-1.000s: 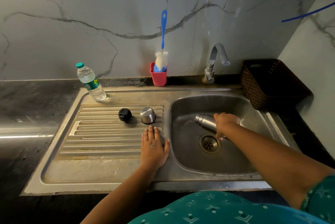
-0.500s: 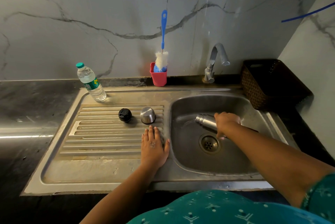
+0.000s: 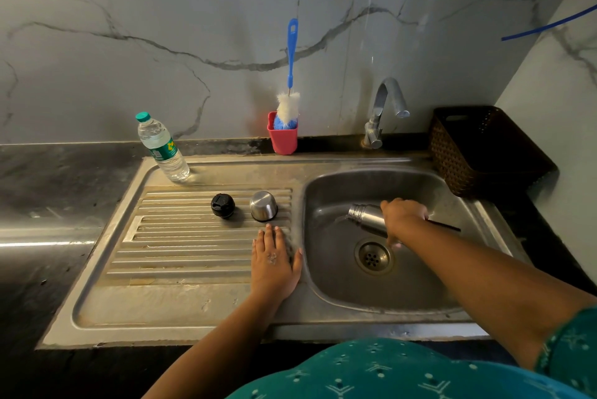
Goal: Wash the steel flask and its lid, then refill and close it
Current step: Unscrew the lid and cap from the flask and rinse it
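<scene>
The steel flask lies tilted on its side inside the sink basin, its open mouth pointing left. My right hand grips the flask's body from above; the flask's far end is hidden by the hand and forearm. My left hand rests flat, fingers straight, on the drainboard beside the basin's left rim. A black inner stopper and a steel cup lid, upside down, stand on the ribbed drainboard just beyond my left hand.
A plastic water bottle stands at the drainboard's back left. A red holder with a blue bottle brush is against the wall. The tap is behind the basin, no water visible. A dark basket sits at the right.
My right hand has shifted slightly with the flask in the basin. My left hand has stayed flat on the drainboard.
</scene>
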Tool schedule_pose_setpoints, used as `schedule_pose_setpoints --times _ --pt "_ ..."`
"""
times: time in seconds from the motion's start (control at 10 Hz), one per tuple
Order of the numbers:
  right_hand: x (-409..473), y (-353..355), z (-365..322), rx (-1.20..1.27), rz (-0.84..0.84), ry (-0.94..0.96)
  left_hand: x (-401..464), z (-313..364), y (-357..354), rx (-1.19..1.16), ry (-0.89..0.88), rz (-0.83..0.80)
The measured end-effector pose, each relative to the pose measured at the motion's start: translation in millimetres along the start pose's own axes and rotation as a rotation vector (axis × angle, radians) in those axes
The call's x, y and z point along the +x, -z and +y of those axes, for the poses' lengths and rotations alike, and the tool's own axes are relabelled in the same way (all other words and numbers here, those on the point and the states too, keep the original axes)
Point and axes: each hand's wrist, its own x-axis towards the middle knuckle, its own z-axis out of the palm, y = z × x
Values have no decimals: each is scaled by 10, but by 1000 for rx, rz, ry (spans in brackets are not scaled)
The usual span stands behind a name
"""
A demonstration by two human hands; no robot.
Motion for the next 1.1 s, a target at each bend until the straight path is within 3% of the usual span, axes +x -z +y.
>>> schedule_pose_setpoints --times 1.1 --pt "42 79 -61 -115 97 8 -1 8 -3 1 9 -5"
